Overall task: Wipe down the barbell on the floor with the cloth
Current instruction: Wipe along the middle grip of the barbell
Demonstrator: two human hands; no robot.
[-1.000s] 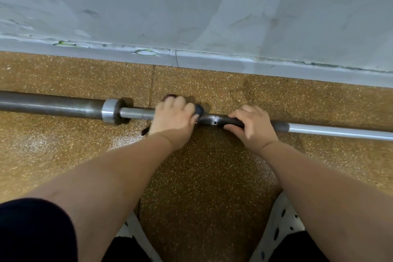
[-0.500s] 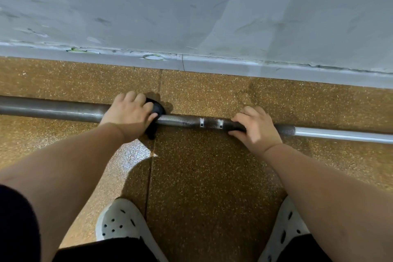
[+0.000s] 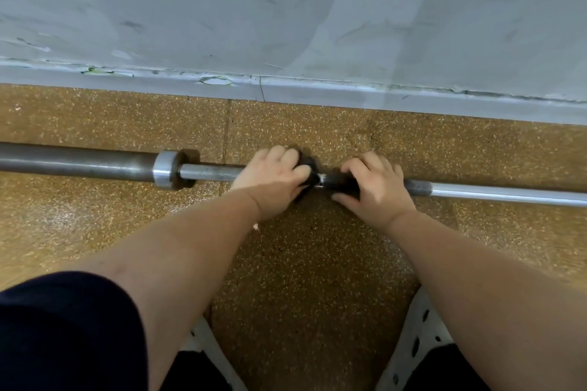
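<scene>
A steel barbell (image 3: 209,172) lies on the speckled brown floor, parallel to the wall. Its thick dark sleeve runs to the left, ending at a bright collar (image 3: 165,170). My left hand (image 3: 273,179) grips a dark cloth (image 3: 306,165) wrapped round the thin shaft, just right of the collar. Only a small edge of the cloth shows past my fingers. My right hand (image 3: 374,190) grips the bare knurled shaft close beside the left one. The shiny shaft continues to the right edge.
A grey wall with a skirting strip (image 3: 317,94) stands just behind the bar. My white perforated shoes (image 3: 416,340) are at the bottom, on either side of a patch of floor. A floor joint (image 3: 226,133) runs toward the wall.
My left hand has slid the cloth to the right along the shaft, off the collar, until it nearly meets my right hand. The right hand kept its grip on the shaft.
</scene>
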